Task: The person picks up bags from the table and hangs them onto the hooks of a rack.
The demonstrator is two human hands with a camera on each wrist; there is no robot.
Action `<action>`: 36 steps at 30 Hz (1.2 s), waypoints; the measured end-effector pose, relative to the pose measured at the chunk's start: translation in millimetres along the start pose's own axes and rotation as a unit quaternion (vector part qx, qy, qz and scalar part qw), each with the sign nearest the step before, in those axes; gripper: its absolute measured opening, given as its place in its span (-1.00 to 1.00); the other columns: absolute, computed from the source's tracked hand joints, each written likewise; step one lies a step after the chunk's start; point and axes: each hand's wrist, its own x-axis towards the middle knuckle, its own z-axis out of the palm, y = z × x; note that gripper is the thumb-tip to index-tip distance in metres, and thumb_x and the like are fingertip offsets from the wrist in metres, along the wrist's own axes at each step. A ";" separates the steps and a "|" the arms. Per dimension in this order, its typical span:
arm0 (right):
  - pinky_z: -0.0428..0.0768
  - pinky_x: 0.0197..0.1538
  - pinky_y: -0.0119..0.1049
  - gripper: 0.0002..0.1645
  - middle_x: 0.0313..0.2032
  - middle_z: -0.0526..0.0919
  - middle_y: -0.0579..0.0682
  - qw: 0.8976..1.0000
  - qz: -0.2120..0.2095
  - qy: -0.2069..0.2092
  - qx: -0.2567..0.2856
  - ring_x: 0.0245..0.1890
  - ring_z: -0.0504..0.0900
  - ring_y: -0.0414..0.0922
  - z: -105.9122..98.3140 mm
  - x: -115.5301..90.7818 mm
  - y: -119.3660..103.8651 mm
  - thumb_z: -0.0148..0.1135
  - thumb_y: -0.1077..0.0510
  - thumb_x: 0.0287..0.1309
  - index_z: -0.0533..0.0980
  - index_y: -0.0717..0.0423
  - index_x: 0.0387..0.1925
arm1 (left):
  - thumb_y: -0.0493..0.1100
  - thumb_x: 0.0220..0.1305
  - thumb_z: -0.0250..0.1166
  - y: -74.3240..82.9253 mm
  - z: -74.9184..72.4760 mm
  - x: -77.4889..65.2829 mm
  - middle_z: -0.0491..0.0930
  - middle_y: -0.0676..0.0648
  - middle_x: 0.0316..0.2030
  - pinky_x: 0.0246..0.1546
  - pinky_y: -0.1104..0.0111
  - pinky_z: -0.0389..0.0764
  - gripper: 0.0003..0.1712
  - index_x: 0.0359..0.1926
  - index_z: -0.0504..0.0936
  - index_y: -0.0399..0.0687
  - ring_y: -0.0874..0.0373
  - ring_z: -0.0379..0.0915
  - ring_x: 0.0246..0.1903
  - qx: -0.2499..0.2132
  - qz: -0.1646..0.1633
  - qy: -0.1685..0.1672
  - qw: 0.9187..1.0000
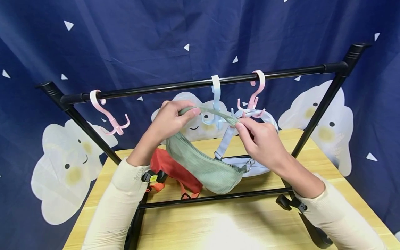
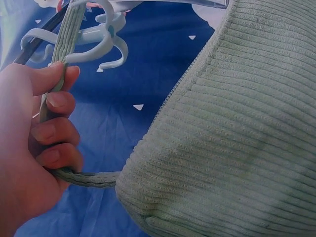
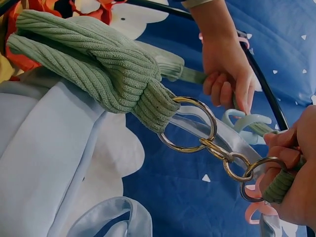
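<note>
A green corduroy shoulder bag [image 1: 203, 165] hangs below both hands by its strap [image 1: 215, 111]. My left hand [image 1: 170, 116] grips the strap near one end, fingers curled round it in the left wrist view. The right hand [image 1: 260, 139] pinches the strap's other part, beside the metal ring chain [image 3: 222, 153] that joins it to the bag. Between the hands, the strap stretches across a light blue hook [image 1: 216, 100] on the black rail, with the hook's prongs [image 2: 106, 44] close against the strap.
Pink hooks [image 1: 107, 113] [image 1: 257, 90] hang on the black rail [image 1: 175, 85] at both sides. A light blue bag [image 1: 226, 140] hangs from the right one. Behind the green bag, a red bag [image 1: 175, 168] with orange straps is low over the wooden table [image 1: 187, 225].
</note>
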 end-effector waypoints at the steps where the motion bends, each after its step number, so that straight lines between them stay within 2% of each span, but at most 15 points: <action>1: 0.19 -0.58 -0.52 -0.84 -0.69 0.31 -0.16 1.000 0.001 0.000 0.000 -0.68 0.21 -0.36 0.3 -0.3 0.3 0.17 0.36 0.39 0.68 0.22 -0.21 | 0.07 0.47 0.29 -0.5 0.5 -0.1 0.78 0.03 -0.13 -0.15 0.30 0.56 -0.71 0.00 0.78 0.05 0.15 0.63 -0.11 0.000 -0.002 -0.002 1.000; 10: 0.19 -0.61 -0.51 -0.83 -0.69 0.32 -0.17 1.000 0.020 -0.008 0.011 -0.69 0.21 -0.36 3.3 -4.0 2.5 0.16 0.34 0.40 0.68 0.21 -0.23 | 0.05 0.48 0.28 -4.7 6.1 -3.3 0.77 0.03 -0.19 -0.16 0.31 0.52 -0.76 -0.06 0.79 0.09 0.19 0.57 -0.20 -0.017 -0.012 -0.008 1.000; 18: 0.20 -0.59 -0.51 -0.83 -0.68 0.32 -0.17 1.000 0.022 -0.010 0.020 -0.68 0.21 -0.37 5.5 -8.1 5.1 0.15 0.35 0.39 0.66 0.23 -0.26 | 0.01 0.48 0.28 -10.1 14.1 -10.2 0.76 0.01 -0.18 -0.25 0.34 0.47 -0.76 -0.05 0.79 0.04 0.15 0.50 -0.29 -0.030 0.002 -0.004 1.000; 26: 0.20 -0.58 -0.50 -0.84 -0.69 0.32 -0.16 1.000 0.026 -0.003 0.014 -0.68 0.20 -0.38 6.5 -11.9 7.1 0.16 0.35 0.37 0.66 0.23 -0.27 | 0.02 0.49 0.28 -8.4 20.1 -16.0 0.67 0.01 -0.35 -0.29 0.31 0.45 -0.75 0.00 0.78 0.06 0.13 0.43 -0.38 -0.048 -0.006 0.003 0.999; 29: 0.20 -0.58 -0.50 -0.84 -0.70 0.32 -0.16 1.000 0.027 0.001 0.010 -0.68 0.20 -0.38 7.0 -13.5 7.3 0.17 0.34 0.37 0.67 0.23 -0.28 | 0.01 0.50 0.27 -8.4 22.8 -18.0 0.50 0.01 -0.51 -0.38 0.32 0.38 -0.79 -0.08 0.77 0.07 0.13 0.33 -0.50 -0.055 0.002 0.008 0.998; 32: 0.20 -0.58 -0.49 -0.84 -0.70 0.32 -0.17 1.000 0.029 0.003 0.007 -0.68 0.20 -0.37 7.6 -15.1 7.4 0.17 0.34 0.37 0.67 0.22 -0.28 | -0.01 0.50 0.27 -8.6 26.4 -19.9 0.36 0.03 -0.58 -0.44 0.33 0.30 -0.80 -0.14 0.77 0.05 0.13 0.24 -0.56 -0.066 0.009 0.018 0.998; 36: 0.22 -0.56 -0.50 -0.83 -0.70 0.31 -0.19 0.999 0.033 0.004 0.009 -0.68 0.22 -0.38 8.3 -17.6 8.1 0.16 0.34 0.38 0.67 0.20 -0.26 | -0.04 0.50 0.27 -7.9 32.0 -23.0 0.44 0.02 -0.53 -0.37 0.33 0.36 -0.78 -0.12 0.78 -0.01 0.14 0.32 -0.48 -0.079 0.009 0.032 0.996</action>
